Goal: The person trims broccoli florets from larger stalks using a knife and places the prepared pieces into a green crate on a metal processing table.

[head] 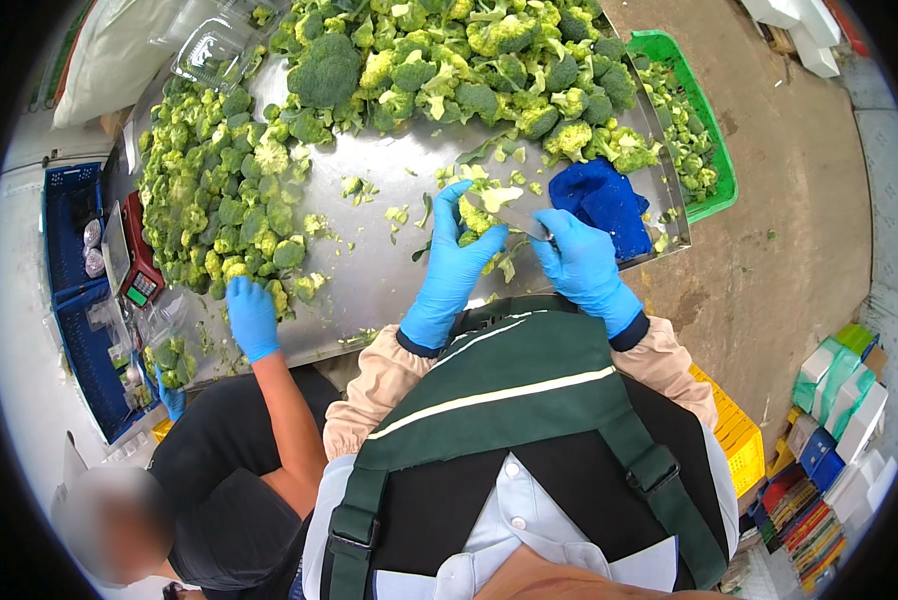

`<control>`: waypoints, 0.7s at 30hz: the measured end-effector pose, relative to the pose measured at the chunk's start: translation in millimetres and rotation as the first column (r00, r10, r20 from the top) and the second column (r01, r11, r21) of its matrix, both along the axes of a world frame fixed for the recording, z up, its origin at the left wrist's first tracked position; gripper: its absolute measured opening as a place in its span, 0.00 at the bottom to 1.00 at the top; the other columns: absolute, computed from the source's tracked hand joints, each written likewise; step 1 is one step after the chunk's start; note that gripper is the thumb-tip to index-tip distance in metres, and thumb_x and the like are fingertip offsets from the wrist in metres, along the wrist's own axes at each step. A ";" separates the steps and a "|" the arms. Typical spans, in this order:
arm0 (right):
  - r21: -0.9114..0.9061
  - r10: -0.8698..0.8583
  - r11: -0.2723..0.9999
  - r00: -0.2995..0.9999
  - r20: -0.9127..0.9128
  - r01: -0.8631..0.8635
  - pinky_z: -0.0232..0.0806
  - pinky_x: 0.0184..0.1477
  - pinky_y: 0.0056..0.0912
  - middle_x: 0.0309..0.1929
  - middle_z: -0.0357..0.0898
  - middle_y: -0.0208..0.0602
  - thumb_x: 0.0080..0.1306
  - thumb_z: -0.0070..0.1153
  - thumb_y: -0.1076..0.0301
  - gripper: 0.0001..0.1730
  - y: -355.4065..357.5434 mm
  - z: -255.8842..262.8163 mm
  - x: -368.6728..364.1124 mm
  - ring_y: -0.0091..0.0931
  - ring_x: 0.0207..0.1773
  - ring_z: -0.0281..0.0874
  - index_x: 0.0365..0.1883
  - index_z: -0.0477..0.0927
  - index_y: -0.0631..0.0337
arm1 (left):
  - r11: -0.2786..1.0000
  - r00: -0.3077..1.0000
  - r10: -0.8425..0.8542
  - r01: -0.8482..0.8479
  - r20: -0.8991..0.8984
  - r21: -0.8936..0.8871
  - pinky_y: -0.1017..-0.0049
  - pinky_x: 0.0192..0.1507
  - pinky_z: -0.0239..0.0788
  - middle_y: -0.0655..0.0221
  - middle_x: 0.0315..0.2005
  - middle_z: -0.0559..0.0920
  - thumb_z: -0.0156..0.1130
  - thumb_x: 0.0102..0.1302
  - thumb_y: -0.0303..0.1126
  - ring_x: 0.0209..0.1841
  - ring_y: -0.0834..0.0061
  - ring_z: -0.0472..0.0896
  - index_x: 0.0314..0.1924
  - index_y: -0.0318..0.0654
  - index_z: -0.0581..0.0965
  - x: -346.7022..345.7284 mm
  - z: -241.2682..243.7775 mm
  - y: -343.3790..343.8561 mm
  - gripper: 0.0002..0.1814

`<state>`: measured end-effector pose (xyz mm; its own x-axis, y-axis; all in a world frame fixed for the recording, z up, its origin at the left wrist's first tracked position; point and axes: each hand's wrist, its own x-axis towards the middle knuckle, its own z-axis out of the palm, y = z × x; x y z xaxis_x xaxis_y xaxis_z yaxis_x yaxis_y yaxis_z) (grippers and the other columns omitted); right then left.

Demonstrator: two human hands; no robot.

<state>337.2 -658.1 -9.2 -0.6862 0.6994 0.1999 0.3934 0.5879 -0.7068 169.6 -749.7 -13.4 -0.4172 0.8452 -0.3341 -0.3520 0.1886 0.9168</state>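
Note:
Gloved in blue, my left hand (452,262) holds a piece of broccoli (479,217) between thumb and fingers, over the metal table (374,225). My right hand (584,262), in a blue glove too, grips a knife (520,219) whose blade lies against the pale stalk of that broccoli. Leaf scraps and small trimmings lie beneath and around both hands. A blue cloth (599,202) rests on the table just beyond my right hand. Ahead is a large heap of broccoli (449,67).
A co-worker's gloved hand (252,319) touches a pile of florets (223,195) at left, beside a red scale (137,255). Clear plastic trays (212,56) lie at the back left. A green crate (723,157) of broccoli pieces stands past the table's right edge; a yellow crate (734,435) is lower right.

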 end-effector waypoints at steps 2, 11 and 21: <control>0.000 0.016 1.000 1.000 0.012 -0.016 0.71 0.31 0.40 0.34 0.79 0.38 0.67 0.59 0.62 0.10 -5.6 -8.1 -6.6 0.41 0.33 0.80 0.44 0.75 0.53 | 1.000 0.999 0.009 -0.008 -0.033 0.026 0.72 0.49 0.77 0.64 0.55 0.74 0.64 0.63 0.22 0.52 0.72 0.79 0.67 0.45 0.63 2.3 2.3 -2.7 0.34; -0.097 -0.243 0.964 0.967 0.076 0.249 0.73 0.32 0.44 0.45 0.80 0.40 0.70 0.57 0.56 0.13 26.6 -59.0 -0.8 0.43 0.37 0.82 0.46 0.77 0.52 | 0.969 0.968 0.237 -0.230 0.083 -0.094 0.72 0.54 0.74 0.64 0.53 0.72 0.65 0.62 0.25 0.52 0.73 0.75 0.63 0.42 0.66 -44.9 -6.2 -43.6 0.29; 0.053 -0.217 0.976 0.933 0.289 0.211 0.76 0.38 0.51 0.60 0.72 0.47 0.64 0.56 0.70 0.28 116.4 -77.3 -59.8 0.47 0.41 0.84 0.63 0.66 0.48 | 0.958 0.077 -0.029 -0.283 -0.997 -0.050 0.57 0.76 0.41 0.51 0.74 0.58 0.73 0.59 0.31 0.76 0.55 0.55 0.77 0.39 0.55 -131.4 18.4 -66.7 0.50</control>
<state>277.4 -541.7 -86.5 -0.5512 0.8338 0.0302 0.6980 0.4806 -0.5309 38.2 -816.4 5.0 -0.5910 0.7259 0.3519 0.7958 0.4531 0.4018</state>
